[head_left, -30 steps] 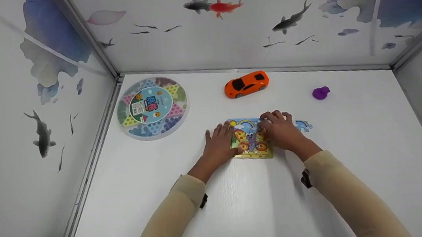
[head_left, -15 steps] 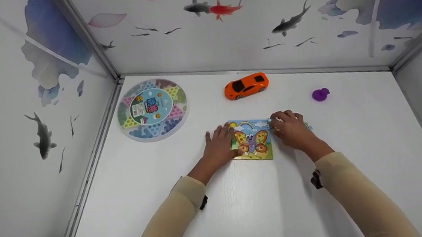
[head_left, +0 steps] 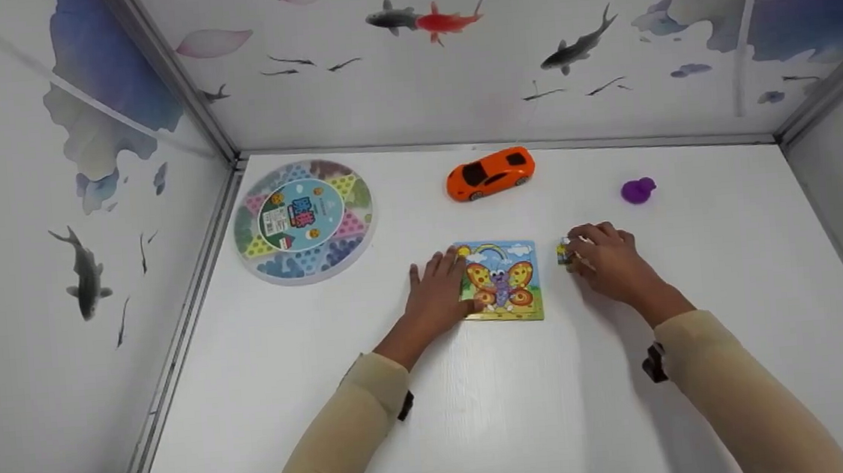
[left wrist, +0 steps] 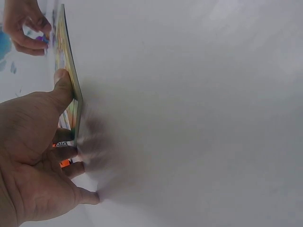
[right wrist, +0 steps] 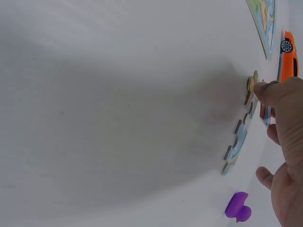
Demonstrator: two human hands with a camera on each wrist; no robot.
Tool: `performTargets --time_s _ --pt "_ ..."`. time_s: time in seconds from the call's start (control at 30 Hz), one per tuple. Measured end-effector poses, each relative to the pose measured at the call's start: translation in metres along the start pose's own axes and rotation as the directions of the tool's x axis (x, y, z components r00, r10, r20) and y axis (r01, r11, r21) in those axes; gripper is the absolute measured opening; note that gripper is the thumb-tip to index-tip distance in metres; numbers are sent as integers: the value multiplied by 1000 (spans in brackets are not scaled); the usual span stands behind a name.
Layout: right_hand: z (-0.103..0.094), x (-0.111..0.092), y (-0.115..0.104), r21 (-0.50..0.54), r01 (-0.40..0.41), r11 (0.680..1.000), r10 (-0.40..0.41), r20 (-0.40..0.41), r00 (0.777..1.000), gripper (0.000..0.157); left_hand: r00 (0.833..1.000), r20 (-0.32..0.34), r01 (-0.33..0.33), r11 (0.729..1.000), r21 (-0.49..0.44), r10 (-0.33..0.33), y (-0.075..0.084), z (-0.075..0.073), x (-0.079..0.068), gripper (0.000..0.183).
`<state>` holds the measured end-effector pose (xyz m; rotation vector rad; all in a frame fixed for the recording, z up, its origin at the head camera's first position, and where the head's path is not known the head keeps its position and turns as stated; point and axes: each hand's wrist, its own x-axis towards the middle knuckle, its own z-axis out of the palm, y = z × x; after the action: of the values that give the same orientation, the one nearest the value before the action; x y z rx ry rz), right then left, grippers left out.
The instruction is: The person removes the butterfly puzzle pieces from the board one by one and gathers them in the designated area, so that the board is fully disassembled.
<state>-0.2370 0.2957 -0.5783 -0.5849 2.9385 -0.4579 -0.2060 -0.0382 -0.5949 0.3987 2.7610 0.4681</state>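
A square butterfly jigsaw puzzle [head_left: 501, 279] lies in the middle of the white table. My left hand [head_left: 437, 293] rests along its left side with fingers spread. In the left wrist view, the thumb [left wrist: 61, 85] lies on top of the puzzle and the little finger reaches the tabletop. Right of the puzzle, my right hand [head_left: 612, 263] pinches a jigsaw piece [head_left: 564, 251]. The right wrist view shows the thumb pressed on that piece [right wrist: 252, 90]; another piece [right wrist: 265, 113] shows behind the fingers. One more light-blue piece [right wrist: 236, 144] is beside them, hidden under the hand from above.
An orange toy car [head_left: 490, 174] stands behind the puzzle. At the back left lies a round Chinese checkers set [head_left: 304, 222] with a clear rim. A small purple rubber duck [head_left: 637, 190] sits back right. Panels with painted fish [head_left: 572, 52] wall the table [head_left: 480, 405].
My right hand has moved right, off the puzzle's right side, with a piece in its fingers, and now covers the spot of the loose blue piece. The left hand has stayed put.
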Motion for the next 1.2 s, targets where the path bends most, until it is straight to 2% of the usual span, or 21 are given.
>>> performTargets --time_s 0.27,0.57,0.93,1.2 --pt "-6 -9 16 -6 -21 1000 21 2 1000 39 1000 5 -1 1000 5 1 -1 0 0 94" --pt "-9 -22 35 -8 -39 999 39 -34 999 38 1000 7 0 1000 0 0 0 0 -1 94" --pt "-18 -35 48 -37 -90 995 89 -22 996 41 1000 9 5 1000 12 -5 1 0 1 95" --pt "-19 -42 56 1 -127 992 127 7 992 44 1000 1 4 1000 10 -4 0 1 1 94"
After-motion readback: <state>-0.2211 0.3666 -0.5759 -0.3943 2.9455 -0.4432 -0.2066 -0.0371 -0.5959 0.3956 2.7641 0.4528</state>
